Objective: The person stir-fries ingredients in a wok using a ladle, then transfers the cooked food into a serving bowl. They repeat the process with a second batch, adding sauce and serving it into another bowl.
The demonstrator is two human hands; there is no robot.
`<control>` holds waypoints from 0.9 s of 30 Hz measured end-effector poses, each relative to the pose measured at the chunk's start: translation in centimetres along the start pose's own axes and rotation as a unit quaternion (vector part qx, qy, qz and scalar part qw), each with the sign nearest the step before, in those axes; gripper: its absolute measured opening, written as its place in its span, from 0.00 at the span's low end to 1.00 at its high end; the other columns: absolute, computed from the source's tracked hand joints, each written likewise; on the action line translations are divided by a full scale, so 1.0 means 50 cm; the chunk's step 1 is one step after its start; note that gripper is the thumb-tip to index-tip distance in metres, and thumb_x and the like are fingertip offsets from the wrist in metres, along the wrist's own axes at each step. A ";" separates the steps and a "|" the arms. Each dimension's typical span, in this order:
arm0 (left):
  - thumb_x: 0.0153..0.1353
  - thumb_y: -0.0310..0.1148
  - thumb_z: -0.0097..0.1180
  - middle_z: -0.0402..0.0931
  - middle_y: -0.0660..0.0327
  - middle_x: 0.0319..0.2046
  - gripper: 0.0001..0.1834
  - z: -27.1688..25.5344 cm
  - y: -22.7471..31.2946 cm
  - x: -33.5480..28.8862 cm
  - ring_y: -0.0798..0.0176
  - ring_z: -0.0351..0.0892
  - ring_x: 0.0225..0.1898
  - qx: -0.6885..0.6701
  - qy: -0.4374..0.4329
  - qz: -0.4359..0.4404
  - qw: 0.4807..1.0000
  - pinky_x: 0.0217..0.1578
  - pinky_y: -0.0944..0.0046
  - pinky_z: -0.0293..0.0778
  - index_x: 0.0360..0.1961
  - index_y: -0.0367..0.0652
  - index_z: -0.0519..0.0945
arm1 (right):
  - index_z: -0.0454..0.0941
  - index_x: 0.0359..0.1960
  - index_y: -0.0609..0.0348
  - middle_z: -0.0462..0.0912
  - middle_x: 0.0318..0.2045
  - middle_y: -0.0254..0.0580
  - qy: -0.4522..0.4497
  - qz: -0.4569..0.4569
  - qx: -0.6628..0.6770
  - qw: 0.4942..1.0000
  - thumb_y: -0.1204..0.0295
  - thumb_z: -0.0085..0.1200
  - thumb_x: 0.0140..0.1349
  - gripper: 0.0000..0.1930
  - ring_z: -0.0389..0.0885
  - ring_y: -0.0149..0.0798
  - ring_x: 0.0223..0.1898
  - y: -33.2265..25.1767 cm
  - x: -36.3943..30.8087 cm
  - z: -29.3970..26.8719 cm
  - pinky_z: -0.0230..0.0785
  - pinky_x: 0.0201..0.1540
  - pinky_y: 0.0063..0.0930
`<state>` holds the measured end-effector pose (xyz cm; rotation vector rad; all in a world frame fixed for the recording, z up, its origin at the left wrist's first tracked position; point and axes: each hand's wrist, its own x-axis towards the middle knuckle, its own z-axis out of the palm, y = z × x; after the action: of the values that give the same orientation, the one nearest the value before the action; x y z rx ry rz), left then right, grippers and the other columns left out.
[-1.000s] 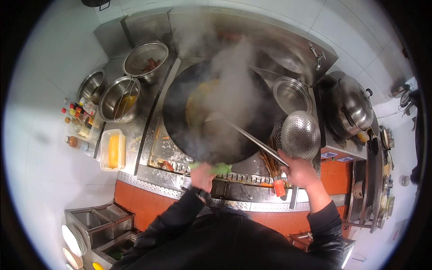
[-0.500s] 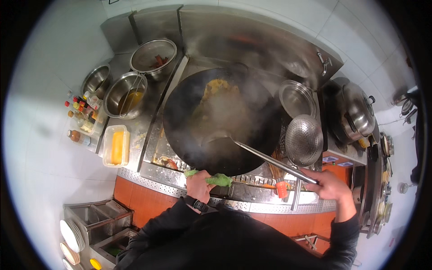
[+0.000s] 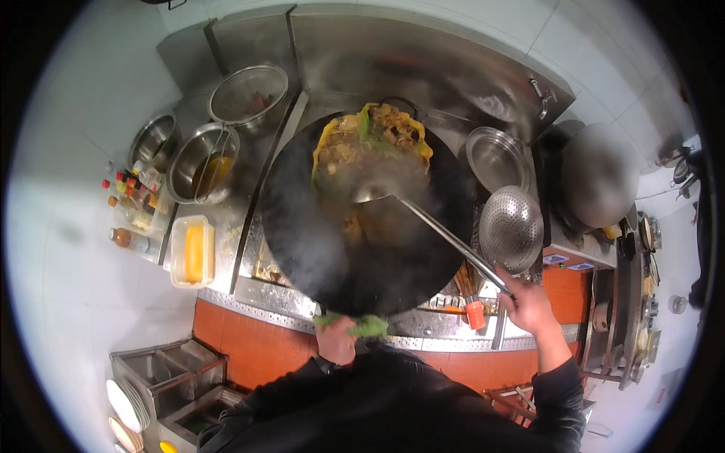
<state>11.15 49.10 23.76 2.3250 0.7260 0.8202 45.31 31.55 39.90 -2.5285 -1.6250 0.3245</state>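
A large black wok (image 3: 291,226) sits over the stove in front of me, with steam rising from it. Food in yellow-brown sauce (image 3: 340,151), with bits of green, is heaped toward its far rim. Closed at the wok's near edge, my left hand (image 3: 334,347) grips a green cloth (image 3: 368,326); the cloth and hand hide whatever part of the wok is held. My right hand (image 3: 529,306) is wrapped round the end of a long-handled metal ladle (image 3: 445,232). Its bowl rests inside the wok, just below the food and partly veiled by steam.
Right of the wok lie a perforated skimmer (image 3: 511,230), a steel bowl (image 3: 497,160), a brush with an orange-red handle (image 3: 474,313) and a blurred pot (image 3: 600,177). Leftward stand steel bowls (image 3: 204,162), a plastic tub of yellow liquid (image 3: 193,251) and several bottles (image 3: 136,198).
The wok has come toward me, its near rim lower, and my left hand with the cloth moved down. The food shifted to the far side. The ladle and right hand moved slightly left.
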 end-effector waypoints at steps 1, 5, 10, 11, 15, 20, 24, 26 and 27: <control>0.48 0.24 0.59 0.76 0.56 0.27 0.09 -0.014 0.002 0.019 0.49 0.80 0.34 -0.019 -0.021 -0.072 0.997 0.35 0.49 0.74 0.32 0.44 0.78 | 0.71 0.65 0.43 0.84 0.35 0.52 -0.010 0.012 0.032 0.999 0.68 0.60 0.59 0.29 0.83 0.56 0.35 0.006 -0.012 -0.002 0.77 0.40 0.44; 0.56 0.23 0.53 0.72 0.60 0.24 0.03 0.024 -0.060 0.205 0.55 0.81 0.29 -0.639 0.133 -0.502 0.567 0.28 0.54 0.78 0.29 0.45 0.73 | 0.72 0.63 0.43 0.85 0.37 0.54 -0.017 0.042 0.075 0.996 0.67 0.62 0.58 0.29 0.84 0.55 0.38 0.017 -0.021 0.005 0.76 0.42 0.42; 0.55 0.22 0.50 0.69 0.60 0.24 0.05 0.089 -0.095 0.265 0.53 0.79 0.27 -0.631 0.113 -0.511 0.572 0.29 0.53 0.78 0.26 0.44 0.69 | 0.70 0.64 0.48 0.84 0.32 0.55 0.028 0.115 0.142 0.983 0.70 0.61 0.58 0.30 0.84 0.54 0.31 -0.020 0.003 0.056 0.76 0.39 0.41; 0.55 0.21 0.50 0.69 0.60 0.24 0.06 0.098 -0.098 0.265 0.53 0.78 0.27 -0.636 0.110 -0.504 0.574 0.29 0.54 0.78 0.25 0.44 0.69 | 0.68 0.66 0.51 0.83 0.32 0.57 0.045 0.097 0.145 0.984 0.71 0.60 0.58 0.31 0.84 0.52 0.30 -0.030 0.009 0.068 0.76 0.37 0.39; 0.55 0.20 0.49 0.68 0.61 0.23 0.09 0.126 -0.110 0.271 0.54 0.77 0.25 -0.608 0.144 -0.515 0.587 0.29 0.54 0.79 0.21 0.45 0.68 | 0.68 0.66 0.54 0.83 0.30 0.57 0.024 0.120 0.225 0.967 0.73 0.59 0.60 0.31 0.84 0.49 0.27 -0.039 0.008 0.053 0.75 0.35 0.34; 0.56 0.20 0.47 0.68 0.62 0.21 0.10 0.146 -0.124 0.272 0.56 0.77 0.25 -0.607 0.161 -0.525 0.574 0.28 0.56 0.77 0.20 0.45 0.68 | 0.74 0.62 0.53 0.83 0.31 0.56 -0.051 0.094 0.113 0.988 0.70 0.62 0.56 0.28 0.83 0.54 0.30 -0.011 -0.027 -0.050 0.74 0.37 0.40; 0.57 0.20 0.46 0.70 0.62 0.22 0.10 0.156 -0.133 0.261 0.56 0.79 0.26 -0.603 0.161 -0.525 0.579 0.28 0.56 0.78 0.20 0.45 0.69 | 0.74 0.61 0.49 0.83 0.29 0.51 -0.084 0.064 0.024 0.994 0.69 0.63 0.56 0.28 0.82 0.55 0.31 -0.010 -0.025 -0.062 0.74 0.37 0.45; 0.57 0.20 0.47 0.71 0.61 0.23 0.10 0.158 -0.136 0.260 0.55 0.80 0.28 -0.606 0.155 -0.522 0.580 0.28 0.56 0.78 0.21 0.45 0.70 | 0.74 0.62 0.49 0.82 0.28 0.51 -0.069 0.044 -0.012 0.997 0.69 0.62 0.56 0.28 0.81 0.55 0.31 -0.017 -0.005 -0.030 0.74 0.36 0.45; 0.58 0.21 0.47 0.72 0.61 0.23 0.09 0.157 -0.137 0.260 0.55 0.81 0.29 -0.608 0.150 -0.520 0.580 0.28 0.56 0.78 0.23 0.45 0.71 | 0.74 0.61 0.50 0.82 0.28 0.51 -0.047 0.031 -0.036 0.998 0.70 0.61 0.57 0.28 0.81 0.54 0.31 -0.020 0.008 -0.010 0.73 0.35 0.45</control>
<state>23.13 59.68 19.08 0.3105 0.9944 0.6973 44.71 32.36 40.53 -2.6596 -1.6216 0.4053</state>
